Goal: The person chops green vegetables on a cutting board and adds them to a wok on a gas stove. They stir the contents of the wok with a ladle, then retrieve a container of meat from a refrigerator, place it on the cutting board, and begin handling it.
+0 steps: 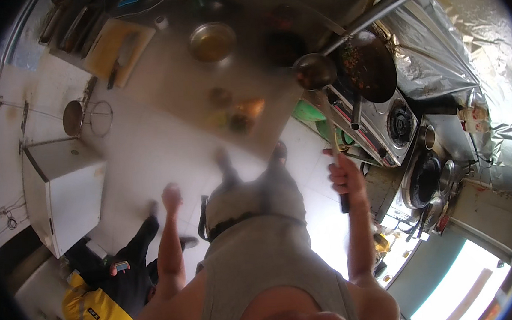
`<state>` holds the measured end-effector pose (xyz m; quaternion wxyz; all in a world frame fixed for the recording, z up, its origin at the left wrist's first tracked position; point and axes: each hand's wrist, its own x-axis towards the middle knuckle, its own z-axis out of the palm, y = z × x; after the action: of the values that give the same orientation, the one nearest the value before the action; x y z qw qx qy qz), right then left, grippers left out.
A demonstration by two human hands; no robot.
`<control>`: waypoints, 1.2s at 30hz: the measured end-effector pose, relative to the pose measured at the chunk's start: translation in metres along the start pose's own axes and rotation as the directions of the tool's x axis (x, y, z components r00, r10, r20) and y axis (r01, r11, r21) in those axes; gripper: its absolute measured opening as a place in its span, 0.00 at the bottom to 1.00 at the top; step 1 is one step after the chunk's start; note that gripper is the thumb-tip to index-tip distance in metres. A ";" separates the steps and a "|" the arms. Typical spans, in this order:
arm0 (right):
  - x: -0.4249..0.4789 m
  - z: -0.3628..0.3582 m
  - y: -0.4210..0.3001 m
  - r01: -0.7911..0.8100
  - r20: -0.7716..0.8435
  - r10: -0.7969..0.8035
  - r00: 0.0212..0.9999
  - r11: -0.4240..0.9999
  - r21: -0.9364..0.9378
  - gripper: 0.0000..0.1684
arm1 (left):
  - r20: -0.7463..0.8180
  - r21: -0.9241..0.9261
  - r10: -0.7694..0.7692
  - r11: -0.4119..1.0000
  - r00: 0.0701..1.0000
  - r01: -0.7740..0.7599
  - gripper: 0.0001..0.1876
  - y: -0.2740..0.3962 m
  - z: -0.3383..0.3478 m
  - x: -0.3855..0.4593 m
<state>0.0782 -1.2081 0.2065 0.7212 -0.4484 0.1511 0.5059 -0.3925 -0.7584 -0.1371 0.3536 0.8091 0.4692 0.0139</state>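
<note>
My right hand grips the dark handle of a long metal ladle. Its bowl, with something reddish-brown in it, is held beside a dark wok. Chopped reddish and green food lies in the wok, which rests on a gas stove. At the left, my left hand hangs in the air over the floor, its fingers curled and nothing seen in it. A metal bowl of yellowish liquid stands on the metal table in front of me. Haze blurs the things at the table's near corner.
A cleaver lies on a cutting board at the upper left. A white chest freezer stands at the left. Behind my left arm, a person in a yellow vest holds a phone. Pans sit right of the stove.
</note>
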 end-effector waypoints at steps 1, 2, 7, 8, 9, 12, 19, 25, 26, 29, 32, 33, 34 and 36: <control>0.013 0.023 0.020 -0.050 -0.018 0.050 0.999 0.998 -0.041 0.27 | -0.023 0.009 0.032 0.999 0.999 -0.032 0.03 -0.010 -0.005 0.004; 0.026 0.040 0.040 -0.074 -0.025 0.073 0.997 0.994 -0.083 0.26 | 0.003 -0.016 -0.008 1.000 1.000 0.008 0.04 -0.004 -0.009 0.013; 0.126 0.066 0.147 0.464 0.243 -0.563 0.790 0.290 -0.837 0.21 | 0.095 -0.063 -0.121 0.990 0.988 0.128 0.06 0.011 -0.045 0.046; 0.134 0.080 0.158 0.447 0.296 -0.600 0.744 0.117 -0.887 0.20 | 0.054 -0.089 -0.055 0.994 0.997 0.060 0.07 -0.002 -0.050 0.045; 0.140 0.094 0.169 0.402 0.344 -0.636 0.691 -0.057 -0.914 0.20 | 0.015 -0.113 0.014 0.994 1.000 -0.013 0.07 -0.015 -0.053 0.045; 0.131 0.142 0.169 0.078 -0.101 -0.502 0.859 0.323 -0.943 0.18 | -0.058 -0.078 0.243 0.966 0.968 -0.247 0.12 -0.058 -0.064 0.042; 0.121 0.142 0.158 0.120 -0.103 -0.470 0.877 0.421 -0.899 0.19 | 0.178 -0.096 -0.127 0.985 0.976 0.146 0.13 -0.030 -0.066 0.046; 0.058 0.092 0.100 0.077 0.038 -0.079 0.996 0.996 0.038 0.27 | 0.157 -0.234 -0.141 0.956 0.977 0.176 0.13 0.012 -0.064 0.048; 0.052 0.060 0.091 0.076 0.141 -0.115 0.983 0.963 0.257 0.30 | 0.160 -0.144 -0.165 0.971 0.973 0.189 0.13 0.025 -0.070 0.049; 0.045 -0.007 0.042 0.193 0.069 -0.284 0.956 0.790 0.582 0.31 | 0.148 -0.046 -0.244 0.966 0.958 0.253 0.14 0.077 -0.090 0.055; 0.065 -0.036 -0.033 0.423 -0.167 -0.389 0.906 0.847 0.323 0.29 | 0.057 0.104 -0.111 0.989 0.992 0.105 0.14 0.077 -0.114 0.077; 0.089 -0.101 -0.052 0.225 0.048 -0.340 0.939 0.715 0.662 0.29 | 0.029 0.147 -0.007 0.989 1.000 0.003 0.14 0.074 -0.111 0.100; 0.112 -0.125 -0.064 0.321 -0.036 -0.364 0.931 0.764 0.560 0.26 | 0.000 0.261 0.128 0.957 0.992 -0.124 0.14 0.064 -0.119 0.114; 0.127 -0.145 -0.096 0.387 -0.109 -0.398 0.911 0.731 0.562 0.24 | 0.085 0.257 0.101 0.959 0.991 -0.120 0.16 0.099 -0.122 0.157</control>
<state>0.2519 -1.2568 0.0886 0.9135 -0.2281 0.1911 0.2774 -0.2734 -0.6001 -0.0365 0.2590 0.8735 0.4083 -0.0569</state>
